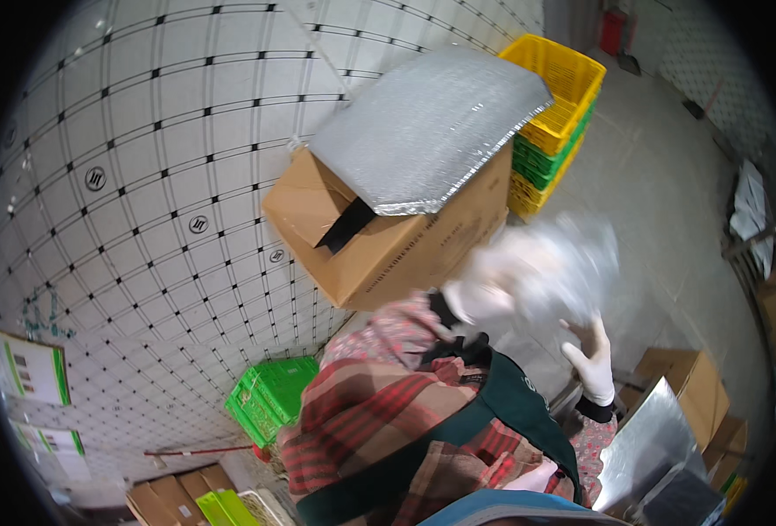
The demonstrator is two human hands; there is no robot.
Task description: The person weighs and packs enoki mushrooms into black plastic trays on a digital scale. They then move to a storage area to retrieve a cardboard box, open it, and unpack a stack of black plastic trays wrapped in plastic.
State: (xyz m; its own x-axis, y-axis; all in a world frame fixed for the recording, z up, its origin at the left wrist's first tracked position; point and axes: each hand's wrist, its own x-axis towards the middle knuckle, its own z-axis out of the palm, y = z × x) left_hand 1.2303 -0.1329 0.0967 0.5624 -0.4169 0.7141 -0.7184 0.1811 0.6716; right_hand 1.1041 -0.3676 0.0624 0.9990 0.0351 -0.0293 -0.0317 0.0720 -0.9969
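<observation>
My left hand [483,299], in a white glove, is blurred and grips a crumpled clear plastic bag [575,260]. Just below the bag, my right hand [593,365], also gloved in white, has thumb and fingers spread; whether a fingertip touches the plastic I cannot tell. Beyond my left arm stands a large cardboard box [388,256] with printing on its side. A silver bubble-foil liner [434,131] lies over its top, hiding most of the opening. A black strip [346,225] shows at the liner's near corner.
Stacked yellow and green plastic crates [552,92] stand behind the box, beside a tiled-pattern wall [184,131]. A green crate [273,398] sits at lower left. Cardboard boxes [683,381] and a silver foil sheet [654,447] are near my right arm. Grey floor [664,217] extends to the right.
</observation>
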